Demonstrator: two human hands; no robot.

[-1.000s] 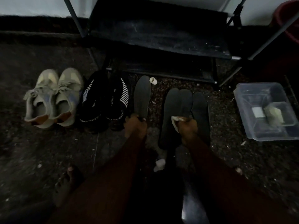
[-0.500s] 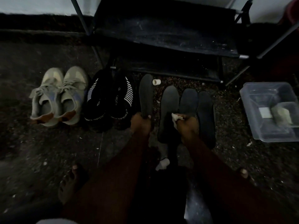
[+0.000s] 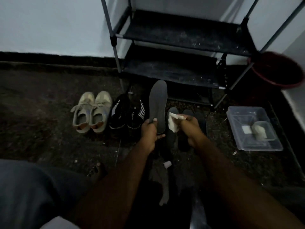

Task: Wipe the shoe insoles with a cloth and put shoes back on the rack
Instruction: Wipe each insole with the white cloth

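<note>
My left hand [image 3: 149, 132] grips the heel end of a dark grey insole [image 3: 157, 103] and holds it raised, toe end pointing toward the rack. Just to its right, my right hand [image 3: 191, 128] pinches a pale crumpled cloth [image 3: 173, 121]. Under that hand more dark insoles [image 3: 184, 142] lie side by side on the floor. A pair of beige sneakers [image 3: 91, 111] and a pair of black shoes with white stripes [image 3: 127, 115] stand on the floor to the left. The black shoe rack [image 3: 181, 47] rises behind, its shelves bare and dusty.
A clear plastic tub [image 3: 254, 129] holding a pale block sits at the right. A dark red bucket [image 3: 277, 70] stands beside the rack's right leg. A small white object [image 3: 167, 163] and a dark rag [image 3: 160, 180] lie between my arms. My bare foot [image 3: 97, 171] rests lower left.
My left hand has lifted the insole off the floor and raised it upright. My right hand has come up from the floor insoles with the cloth. The view has tilted up, showing more of the rack.
</note>
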